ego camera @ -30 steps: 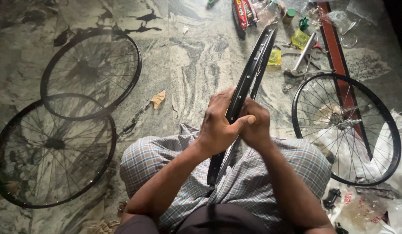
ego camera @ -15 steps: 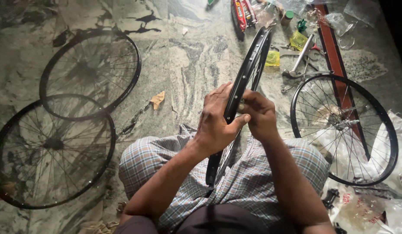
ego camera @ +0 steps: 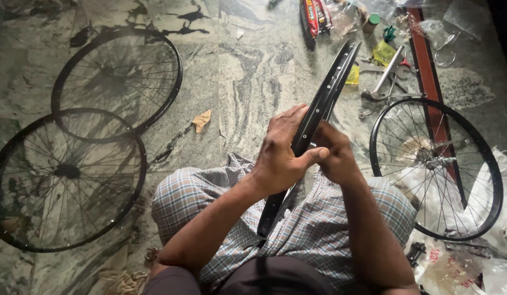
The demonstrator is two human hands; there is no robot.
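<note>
Left hand (ego camera: 280, 153) and right hand (ego camera: 332, 155) both clasped around a bare black wheel rim (ego camera: 330, 87) — held edge-on over checked-cloth lap (ego camera: 319, 229), spoked wheels (ego camera: 67, 175) on stone floor.

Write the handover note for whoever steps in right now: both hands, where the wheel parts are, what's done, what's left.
Left hand: wrapped around the bare black rim, thumb across it.
Right hand: closed on the same rim from the other side.
The rim stands on edge between the knees, its lower end on the checked cloth over the lap; spoke holes show, no spokes.
Done: three spoked wheels lie flat on the stone floor, two at left, one at right.
Left: this rim has no spokes or hub yet. Tools lie beyond it.
</note>
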